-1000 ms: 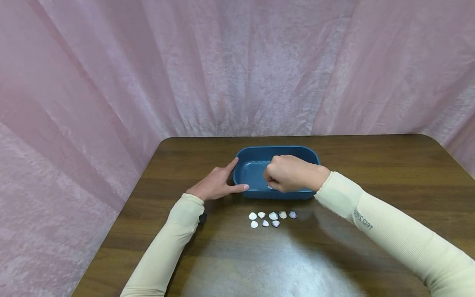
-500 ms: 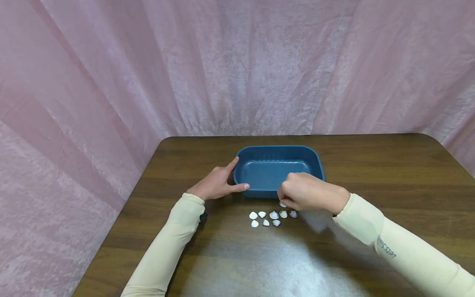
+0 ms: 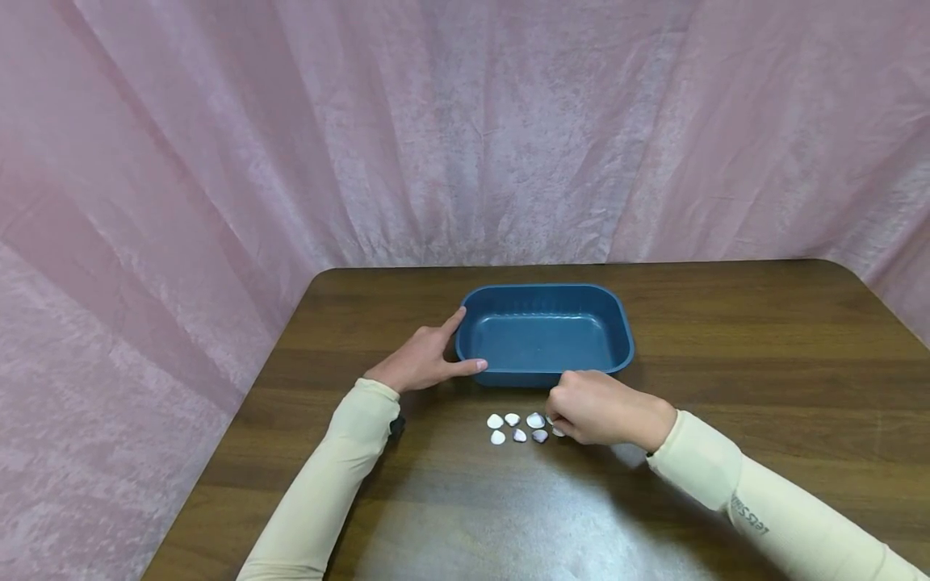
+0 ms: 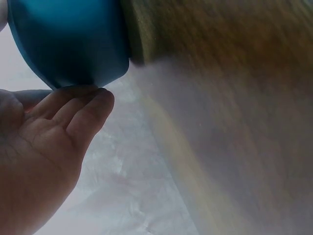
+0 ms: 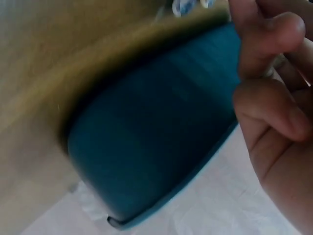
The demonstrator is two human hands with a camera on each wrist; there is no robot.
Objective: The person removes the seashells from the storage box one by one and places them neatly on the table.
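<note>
A blue rectangular tub stands on the table, its inside in full view from the head. My left hand rests against its left end, thumb spread over the near rim and straight fingers along the side. In the left wrist view, fingers lie flat on the outer wall. Just in front of the tub, my right hand pinches a small pale seashell low over the table. Beside it, several seashells lie in two short rows; the right hand hides the right end of the far row.
The wooden table has rounded far corners. Pink velvety curtain hangs directly behind its far edge and along the left. In the right wrist view, the tub's outer wall is close to the right hand.
My right hand has come out of the tub with a seashell, passed over the near rim, and lowered toward the right end of the rows. My left hand stays put.
</note>
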